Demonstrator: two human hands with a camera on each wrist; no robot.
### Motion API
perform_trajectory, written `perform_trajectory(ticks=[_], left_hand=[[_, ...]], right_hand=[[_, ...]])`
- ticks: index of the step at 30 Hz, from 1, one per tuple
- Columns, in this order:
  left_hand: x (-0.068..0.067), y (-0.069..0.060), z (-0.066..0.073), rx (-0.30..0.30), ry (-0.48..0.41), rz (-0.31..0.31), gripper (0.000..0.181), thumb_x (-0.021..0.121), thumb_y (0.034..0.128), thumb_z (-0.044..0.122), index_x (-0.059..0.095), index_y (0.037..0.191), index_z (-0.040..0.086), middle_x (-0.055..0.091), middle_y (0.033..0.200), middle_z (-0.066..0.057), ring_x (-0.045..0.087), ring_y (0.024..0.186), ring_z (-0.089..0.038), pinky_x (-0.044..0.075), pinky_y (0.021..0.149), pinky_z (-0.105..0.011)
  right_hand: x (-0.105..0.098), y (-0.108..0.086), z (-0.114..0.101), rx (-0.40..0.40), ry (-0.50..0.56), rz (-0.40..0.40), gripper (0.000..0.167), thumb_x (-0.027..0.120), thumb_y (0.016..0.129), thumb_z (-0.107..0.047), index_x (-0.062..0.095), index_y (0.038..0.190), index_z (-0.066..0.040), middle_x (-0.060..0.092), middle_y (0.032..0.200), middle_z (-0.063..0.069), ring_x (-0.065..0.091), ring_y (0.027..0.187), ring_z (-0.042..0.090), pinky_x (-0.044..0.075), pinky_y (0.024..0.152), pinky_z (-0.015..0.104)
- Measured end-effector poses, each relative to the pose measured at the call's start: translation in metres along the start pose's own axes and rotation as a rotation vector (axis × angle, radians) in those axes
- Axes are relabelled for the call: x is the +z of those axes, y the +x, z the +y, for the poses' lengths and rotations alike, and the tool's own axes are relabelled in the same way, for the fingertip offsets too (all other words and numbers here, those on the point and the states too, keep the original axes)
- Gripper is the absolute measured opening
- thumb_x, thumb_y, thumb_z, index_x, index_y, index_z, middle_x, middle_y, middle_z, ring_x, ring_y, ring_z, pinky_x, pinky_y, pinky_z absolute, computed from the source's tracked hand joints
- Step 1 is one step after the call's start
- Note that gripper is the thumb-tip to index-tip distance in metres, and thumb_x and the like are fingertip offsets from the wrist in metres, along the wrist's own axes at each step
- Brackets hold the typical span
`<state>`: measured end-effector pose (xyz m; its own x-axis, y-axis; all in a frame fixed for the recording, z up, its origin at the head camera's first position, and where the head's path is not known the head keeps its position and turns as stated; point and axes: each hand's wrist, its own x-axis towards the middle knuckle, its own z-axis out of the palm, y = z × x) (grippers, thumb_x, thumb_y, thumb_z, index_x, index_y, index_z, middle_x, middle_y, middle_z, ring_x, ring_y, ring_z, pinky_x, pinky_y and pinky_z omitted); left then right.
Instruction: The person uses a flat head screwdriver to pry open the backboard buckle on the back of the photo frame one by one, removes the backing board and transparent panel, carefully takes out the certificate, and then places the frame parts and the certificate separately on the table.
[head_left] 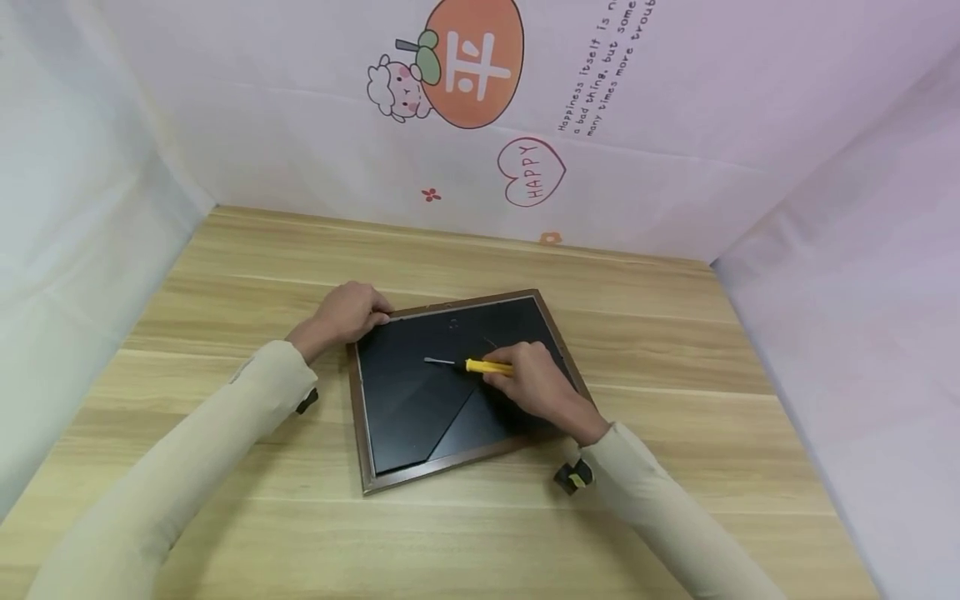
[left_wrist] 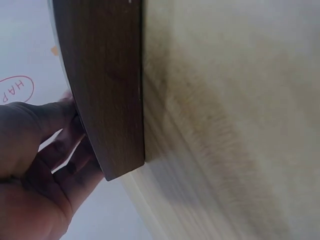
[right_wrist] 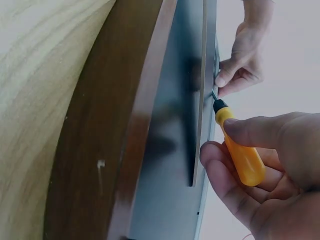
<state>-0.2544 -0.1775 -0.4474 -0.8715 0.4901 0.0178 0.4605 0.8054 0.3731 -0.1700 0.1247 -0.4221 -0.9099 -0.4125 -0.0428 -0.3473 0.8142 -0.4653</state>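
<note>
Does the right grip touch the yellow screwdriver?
Touching: the right wrist view shows the right grip holding the yellow screwdriver, its thumb lying on the handle.

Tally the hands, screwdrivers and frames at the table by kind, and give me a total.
Hands: 2, the left hand and right hand
Screwdrivers: 1, the yellow-handled screwdriver
Frames: 1, the brown frame
Total: 4

frame (head_left: 363,429) on table (head_left: 270,525) | board (head_left: 401,400) in frame | screwdriver (head_left: 487,367) over board | printed sheet (head_left: 315,142) behind table
</note>
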Motion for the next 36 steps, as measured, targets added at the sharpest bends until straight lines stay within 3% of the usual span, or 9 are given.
perform_trajectory(ticks=[8, 20, 25, 36], left_hand=[[-0.001, -0.012, 0.004, -0.051, -0.002, 0.017, 0.021, 0.062, 0.0960, 0.010, 0.073, 0.113, 0.004, 0.072, 0.114, -0.014, 0.067, 0.106, -0.033, 0.052, 0.095, -0.049], [0.000, -0.028, 0.007, -0.117, -0.008, 0.081, 0.014, 0.064, 0.0932, 0.008, 0.078, 0.096, 0.006, 0.075, 0.100, -0.012, 0.070, 0.093, -0.030, 0.055, 0.083, -0.048], [0.001, -0.036, 0.010, -0.173, -0.021, 0.093, 0.015, 0.065, 0.0918, 0.009, 0.077, 0.100, 0.004, 0.074, 0.104, -0.015, 0.068, 0.102, -0.034, 0.053, 0.088, -0.050], [0.001, -0.046, 0.018, -0.298, -0.024, 0.085, 0.018, 0.065, 0.0915, 0.014, 0.076, 0.101, 0.003, 0.075, 0.101, -0.014, 0.069, 0.094, -0.034, 0.055, 0.078, -0.049]], right_hand=[[0.000, 0.001, 0.002, -0.004, -0.003, 0.001, 0.022, 0.073, 0.089, -0.015, 0.075, 0.109, -0.006, 0.075, 0.105, 0.009, 0.066, 0.084, 0.014, 0.058, 0.075, 0.032], [-0.001, 0.003, 0.002, -0.027, -0.012, 0.019, 0.021, 0.073, 0.089, -0.016, 0.076, 0.108, -0.007, 0.075, 0.102, 0.008, 0.067, 0.083, 0.014, 0.057, 0.072, 0.030], [-0.001, 0.003, 0.001, -0.025, -0.015, 0.018, 0.021, 0.073, 0.089, -0.016, 0.076, 0.107, -0.007, 0.075, 0.102, 0.008, 0.067, 0.082, 0.014, 0.057, 0.072, 0.030], [0.000, 0.006, 0.002, -0.036, -0.020, 0.040, 0.023, 0.074, 0.088, -0.017, 0.076, 0.107, -0.005, 0.076, 0.102, 0.010, 0.069, 0.085, 0.017, 0.057, 0.071, 0.031]])
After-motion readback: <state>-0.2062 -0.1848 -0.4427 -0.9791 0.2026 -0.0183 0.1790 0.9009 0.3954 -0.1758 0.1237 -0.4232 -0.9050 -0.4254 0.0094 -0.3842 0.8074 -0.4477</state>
